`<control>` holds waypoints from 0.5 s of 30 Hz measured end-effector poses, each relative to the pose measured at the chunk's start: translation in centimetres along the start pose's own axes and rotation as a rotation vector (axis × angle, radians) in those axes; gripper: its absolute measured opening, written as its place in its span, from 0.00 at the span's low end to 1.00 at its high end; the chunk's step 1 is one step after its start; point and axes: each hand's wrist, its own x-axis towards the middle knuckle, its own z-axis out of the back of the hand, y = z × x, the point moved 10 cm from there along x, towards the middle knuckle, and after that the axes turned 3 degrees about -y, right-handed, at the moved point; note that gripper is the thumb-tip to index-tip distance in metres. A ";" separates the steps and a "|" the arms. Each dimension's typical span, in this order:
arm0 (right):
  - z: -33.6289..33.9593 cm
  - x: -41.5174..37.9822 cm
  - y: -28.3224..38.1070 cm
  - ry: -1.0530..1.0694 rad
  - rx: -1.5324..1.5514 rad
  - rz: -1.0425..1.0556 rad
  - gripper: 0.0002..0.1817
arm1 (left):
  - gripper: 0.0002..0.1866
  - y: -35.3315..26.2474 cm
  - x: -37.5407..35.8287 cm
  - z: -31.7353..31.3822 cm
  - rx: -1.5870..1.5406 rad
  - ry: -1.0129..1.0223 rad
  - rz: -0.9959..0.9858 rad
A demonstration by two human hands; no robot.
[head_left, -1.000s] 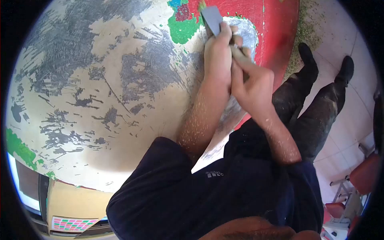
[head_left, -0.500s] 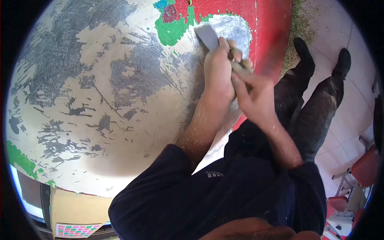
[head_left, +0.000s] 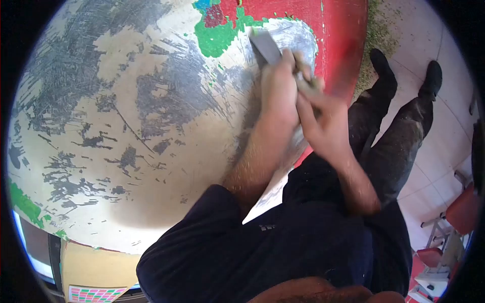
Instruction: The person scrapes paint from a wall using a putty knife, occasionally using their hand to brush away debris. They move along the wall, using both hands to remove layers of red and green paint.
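Observation:
Both hands are closed on one paint scraper (head_left: 266, 46), whose broad flat blade lies against a large painted panel (head_left: 166, 187). My left hand (head_left: 281, 83) is wrapped round it near the blade, somewhat blurred. Behind it, my right hand (head_left: 326, 116) grips the handle end. Around the blade the surface shows bare grey and white patches. Green paint (head_left: 214, 39) remains just left of the blade tip, and red paint (head_left: 343, 35) covers the panel's right side. Fingers hide most of the handle.
Paint flakes (head_left: 376, 45) are scattered on the tiled floor (head_left: 439, 146) beyond the panel's right edge. My legs (head_left: 396, 136) stretch out there. Red chairs (head_left: 462, 212) with metal frames stand at lower right. A sheet with coloured blocks (head_left: 96, 293) shows at lower left.
The scraper and both hands have shifted slightly right. A small green bit now shows at the blade's tip.

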 end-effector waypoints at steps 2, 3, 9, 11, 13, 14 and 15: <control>-0.4 -0.1 -0.5 0.001 -0.033 -0.040 0.15 | 0.13 0.7 0.5 0.9 -0.036 -0.004 -0.013; -0.5 -0.9 -0.7 0.011 -0.054 -0.074 0.16 | 0.12 1.2 0.1 1.4 -0.061 -0.017 -0.008; 0.7 1.6 -0.4 0.042 -0.071 -0.053 0.15 | 0.17 0.6 2.3 -0.9 -0.085 0.000 -0.031; 1.0 0.1 -0.8 0.053 -0.180 -0.081 0.15 | 0.17 3.3 1.9 0.0 -0.090 -0.008 0.083; 0.4 2.1 0.0 0.009 -0.261 -0.135 0.16 | 0.17 0.8 3.1 -1.0 -0.001 0.034 0.015; 0.1 4.0 0.6 -0.008 -0.255 -0.130 0.16 | 0.17 -0.8 4.1 -2.2 -0.026 0.086 -0.023; 0.0 4.9 0.9 -0.014 -0.248 -0.127 0.16 | 0.17 -1.9 4.6 -3.0 -0.056 0.128 -0.063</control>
